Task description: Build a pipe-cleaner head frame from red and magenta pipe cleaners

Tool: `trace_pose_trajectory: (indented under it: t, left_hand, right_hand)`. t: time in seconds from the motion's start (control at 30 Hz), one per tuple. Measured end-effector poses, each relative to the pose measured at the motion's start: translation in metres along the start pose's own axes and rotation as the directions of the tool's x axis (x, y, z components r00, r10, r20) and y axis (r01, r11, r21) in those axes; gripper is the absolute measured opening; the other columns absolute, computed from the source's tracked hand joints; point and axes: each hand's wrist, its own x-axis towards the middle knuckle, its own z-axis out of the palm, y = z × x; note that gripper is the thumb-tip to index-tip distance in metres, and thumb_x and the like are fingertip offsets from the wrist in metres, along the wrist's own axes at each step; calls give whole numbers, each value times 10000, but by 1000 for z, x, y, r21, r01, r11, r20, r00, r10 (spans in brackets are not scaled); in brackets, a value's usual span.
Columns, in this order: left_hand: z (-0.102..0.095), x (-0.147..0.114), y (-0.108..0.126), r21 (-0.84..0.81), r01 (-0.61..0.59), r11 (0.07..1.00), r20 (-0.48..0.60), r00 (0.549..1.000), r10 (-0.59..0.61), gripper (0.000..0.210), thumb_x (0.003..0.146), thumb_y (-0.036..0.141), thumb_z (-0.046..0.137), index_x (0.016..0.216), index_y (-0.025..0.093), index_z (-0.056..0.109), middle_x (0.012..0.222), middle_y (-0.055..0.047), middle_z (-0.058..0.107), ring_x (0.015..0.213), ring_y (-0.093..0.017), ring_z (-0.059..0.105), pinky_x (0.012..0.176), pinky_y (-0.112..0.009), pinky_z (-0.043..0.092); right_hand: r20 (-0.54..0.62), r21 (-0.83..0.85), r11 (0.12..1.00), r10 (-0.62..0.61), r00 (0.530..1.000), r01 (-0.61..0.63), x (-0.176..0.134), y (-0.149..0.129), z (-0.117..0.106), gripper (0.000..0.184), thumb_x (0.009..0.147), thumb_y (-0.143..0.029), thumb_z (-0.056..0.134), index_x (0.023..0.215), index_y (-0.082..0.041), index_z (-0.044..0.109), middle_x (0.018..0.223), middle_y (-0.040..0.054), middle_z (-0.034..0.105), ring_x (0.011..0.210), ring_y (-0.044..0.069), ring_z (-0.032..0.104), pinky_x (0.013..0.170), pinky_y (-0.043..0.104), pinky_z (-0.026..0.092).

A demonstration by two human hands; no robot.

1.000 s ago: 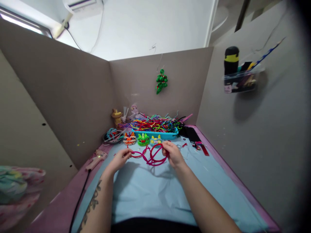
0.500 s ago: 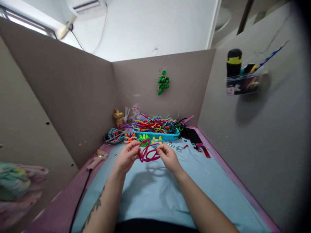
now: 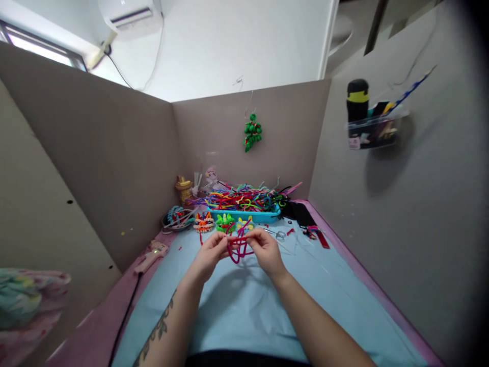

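Observation:
Looped red and magenta pipe cleaners (image 3: 237,255) hang between my two hands, above the blue table cover. My left hand (image 3: 216,251) pinches them from the left, and a red end sticks up past its fingers. From the right, my right hand (image 3: 264,250) pinches the same loops between thumb and forefinger. Just beyond the hands stand three small fuzzy figures: an orange one (image 3: 204,223), a green one (image 3: 225,223) and a yellow and blue one (image 3: 244,224), partly hidden by the loops.
Behind the figures lies a blue tray (image 3: 260,216) heaped with colourful pipe cleaners. Scissors (image 3: 280,235) rest to the right. On the left are a pink glue gun (image 3: 151,257) with a black cord and a dark bowl (image 3: 178,224). Grey partitions (image 3: 244,163) enclose the table.
My hands have come closer together, the left one moving right. The loops between them have bunched narrower and hang lower. The view has shifted slightly.

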Motion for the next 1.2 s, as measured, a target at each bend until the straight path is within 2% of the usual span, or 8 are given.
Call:
trace_pose_trajectory:
  t: [0.17,0.27,0.37,0.63,0.8,0.87,1.0,1.2]
  left_hand:
    - [0,4,-3,-29,-202,979,-80,977,199,265,728,372,683,797,158,544,908,-84,712,868,-191,651,699,-266,469]
    - [2,1,-3,71,-308,949,-113,942,315,225,741,358,673,781,157,580,925,-96,715,1001,-237,623,713,-272,466]
    - [6,-2,-4,93,-350,932,-92,929,358,190,733,339,683,761,170,602,925,-84,719,1071,-249,596,819,-316,460]
    - [9,0,-11,31,-335,942,-30,941,336,204,723,355,687,777,173,611,950,-95,710,1044,-251,609,892,-396,447]
    - [6,0,-7,264,-337,904,13,938,346,189,725,338,677,737,154,634,1181,-138,600,1040,-249,585,852,-357,459]
    - [5,1,-5,362,-361,860,33,927,375,177,732,329,665,731,154,639,1095,-124,625,1006,-230,582,821,-324,459]
    - [2,2,-2,447,-334,830,50,935,350,160,762,317,626,788,160,605,741,-23,613,677,-131,564,619,-240,439]
    - [0,-1,5,567,-321,758,125,944,307,158,753,300,629,745,150,579,666,10,560,587,-97,498,549,-210,393]
  right_hand:
    - [53,-129,979,-149,987,155,2,-8,-4,90,833,-226,531,864,-207,612,891,50,620,890,197,563,840,366,433]
    - [27,-299,907,-301,953,295,0,-12,-3,140,823,-215,533,938,-224,612,1008,63,611,1024,229,516,939,437,372]
    - [118,-407,827,-374,920,388,-4,-14,3,190,809,-225,563,989,-236,623,1006,57,613,1032,232,498,956,448,357]
    - [149,-474,812,-307,940,340,-6,-9,11,126,849,-187,527,886,-228,641,803,27,660,844,204,515,809,389,395]
    - [134,-434,840,-296,946,325,-4,-11,8,128,846,-167,523,813,-223,633,759,19,650,822,199,507,822,387,384]
    - [134,-431,840,-301,944,329,-4,-11,8,125,842,-164,531,811,-225,635,758,16,652,832,200,506,829,389,379]
    - [162,-437,825,-318,934,357,-5,-9,9,122,837,-158,544,805,-226,640,765,12,660,844,196,501,834,386,372]
    - [221,-463,794,-329,918,395,-5,-7,10,123,844,-168,541,814,-234,641,757,12,649,847,195,491,821,382,376]
